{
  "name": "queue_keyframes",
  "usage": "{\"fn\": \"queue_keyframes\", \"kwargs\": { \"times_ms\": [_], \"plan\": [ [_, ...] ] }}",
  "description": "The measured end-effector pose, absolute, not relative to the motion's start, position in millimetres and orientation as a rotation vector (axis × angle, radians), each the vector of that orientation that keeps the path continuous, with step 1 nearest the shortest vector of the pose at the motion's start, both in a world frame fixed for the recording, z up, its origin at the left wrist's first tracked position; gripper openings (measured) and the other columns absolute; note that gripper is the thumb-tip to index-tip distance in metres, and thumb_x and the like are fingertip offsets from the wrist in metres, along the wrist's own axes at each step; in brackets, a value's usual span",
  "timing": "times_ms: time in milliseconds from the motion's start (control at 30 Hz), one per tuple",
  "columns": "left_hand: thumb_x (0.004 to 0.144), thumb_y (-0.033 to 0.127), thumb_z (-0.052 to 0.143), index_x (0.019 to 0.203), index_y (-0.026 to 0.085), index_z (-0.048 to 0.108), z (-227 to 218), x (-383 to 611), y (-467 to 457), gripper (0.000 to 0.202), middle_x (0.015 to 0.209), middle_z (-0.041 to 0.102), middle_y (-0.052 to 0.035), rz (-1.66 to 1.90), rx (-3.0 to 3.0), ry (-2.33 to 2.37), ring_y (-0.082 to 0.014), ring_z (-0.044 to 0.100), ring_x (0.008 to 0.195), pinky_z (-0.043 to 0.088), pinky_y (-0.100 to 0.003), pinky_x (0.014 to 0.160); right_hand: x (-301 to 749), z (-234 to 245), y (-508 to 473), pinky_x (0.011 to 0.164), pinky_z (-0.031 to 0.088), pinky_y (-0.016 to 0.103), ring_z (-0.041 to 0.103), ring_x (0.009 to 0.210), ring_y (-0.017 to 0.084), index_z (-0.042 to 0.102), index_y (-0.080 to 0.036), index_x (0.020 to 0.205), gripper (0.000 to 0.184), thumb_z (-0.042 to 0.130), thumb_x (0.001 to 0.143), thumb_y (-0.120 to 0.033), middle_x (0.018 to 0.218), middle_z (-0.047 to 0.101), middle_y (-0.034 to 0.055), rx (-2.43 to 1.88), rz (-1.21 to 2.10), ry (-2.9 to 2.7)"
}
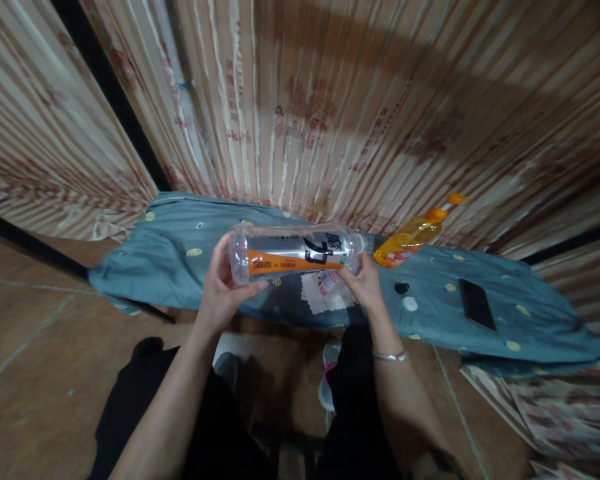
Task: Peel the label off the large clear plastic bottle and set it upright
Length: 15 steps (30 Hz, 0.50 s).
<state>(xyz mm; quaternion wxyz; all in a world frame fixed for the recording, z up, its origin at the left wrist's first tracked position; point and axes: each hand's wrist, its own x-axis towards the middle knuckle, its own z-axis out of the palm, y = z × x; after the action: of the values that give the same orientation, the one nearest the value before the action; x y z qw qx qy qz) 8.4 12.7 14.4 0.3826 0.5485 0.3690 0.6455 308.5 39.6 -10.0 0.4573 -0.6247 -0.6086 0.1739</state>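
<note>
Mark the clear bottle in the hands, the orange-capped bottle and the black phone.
Clear bottle (295,253): head view, on the label around its middle.
Orange-capped bottle (410,239): head view, on its body below the cap.
Black phone (477,305): head view, on the middle of its upper face.

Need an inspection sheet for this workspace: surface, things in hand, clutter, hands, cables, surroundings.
Surface: wrinkled blue-green cloth, yellow print
Things in hand: clear bottle, labelled, held sideways above the cloth
Clutter: orange bottle, phone, small black item, small white item; white sheet with a partly hidden item on it
Left hand: grips the clear bottle's base end
Right hand: grips its neck end; bracelet on that arm
Cables: nothing seen
Surroundings: striped curtain, dark poles, brown floor
</note>
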Motion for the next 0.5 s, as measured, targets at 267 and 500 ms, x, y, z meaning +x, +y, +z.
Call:
{"fn": "queue_keyframes", "kwargs": {
  "times_ms": [267,500],
  "plan": [
    [0.05,0.043,0.099,0.139,0.024,0.052,11.8,11.3,13.6,0.103,0.134,0.065,-0.0146,1.683,1.35,0.93,-0.035,0.066,0.12,0.062,-0.044,0.091,312.6,-16.0,43.1,0.095,0.051,0.05,0.066,0.107,0.032,0.056,-0.021,0.124,0.066,0.074,0.069,-0.053,0.12,0.068,0.013,-1.49,0.399,-1.501],
    [0.051,0.041,0.098,0.139,0.024,0.052,13.0,12.1,15.3,0.101,0.127,0.067,-0.0138,1.682,1.377,0.914,-0.0338,0.068,0.115,0.062,-0.042,0.088,311.9,-15.4,44.0,0.099,0.05,0.05,0.064,0.115,0.032,0.048,-0.02,0.134,0.075,0.073,0.071,-0.054,0.126,0.065,0.0153,-1.405,0.468,-1.477]
  ]
}}
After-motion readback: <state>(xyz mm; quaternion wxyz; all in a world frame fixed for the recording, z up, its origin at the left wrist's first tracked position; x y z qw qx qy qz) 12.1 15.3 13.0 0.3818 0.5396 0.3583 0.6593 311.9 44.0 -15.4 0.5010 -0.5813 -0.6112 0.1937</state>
